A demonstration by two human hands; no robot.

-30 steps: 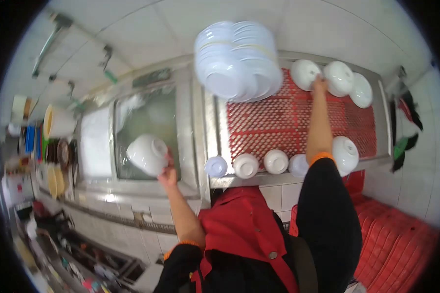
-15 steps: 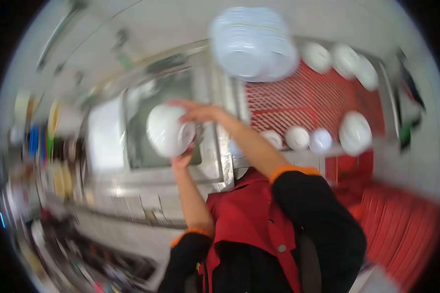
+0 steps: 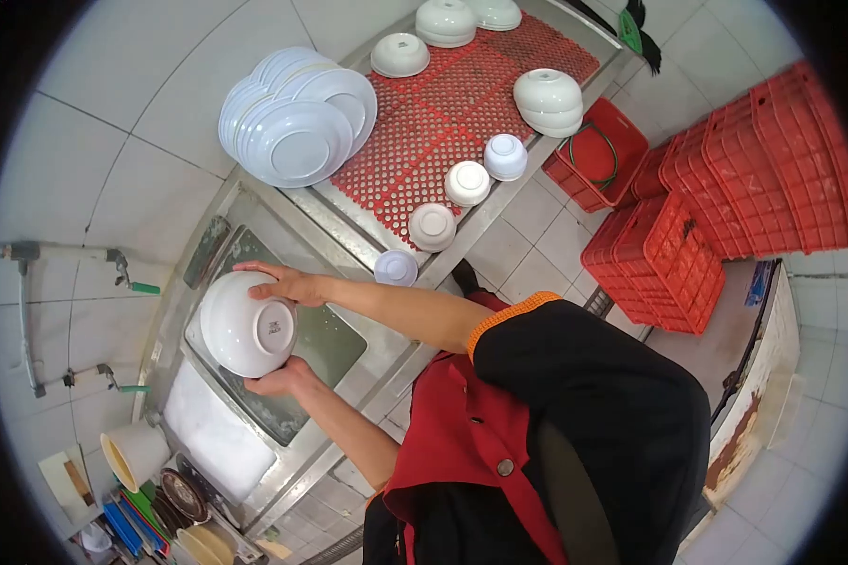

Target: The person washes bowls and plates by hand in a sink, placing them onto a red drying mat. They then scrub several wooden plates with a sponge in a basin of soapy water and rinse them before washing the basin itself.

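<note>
My right hand [image 3: 290, 284] grips the upper side of a large white bowl [image 3: 238, 330]. Under its lower side, my left hand [image 3: 285, 378] supports it with curled fingers. The bowl is tilted, its marked base facing me; a second edge shows along its far side, perhaps from another bowl nested with it. Both hands hold it over a metal sink basin [image 3: 349, 350] of cloudy water. White foam [image 3: 203, 428] fills the area beside the basin.
A red perforated mat [image 3: 424, 118] on the metal counter bears several upturned bowls [image 3: 548, 99]. Stacked plates [image 3: 297, 141] lean at its left end. Red crates [image 3: 655, 264] stand right. Taps [image 3: 122, 273] project from the tiled wall; a cream tub [image 3: 134, 454] sits lower left.
The view has turned, and the counter and crates appear at a different angle. Both hands still hold the white bowl over the basin, its base now facing me more directly.
</note>
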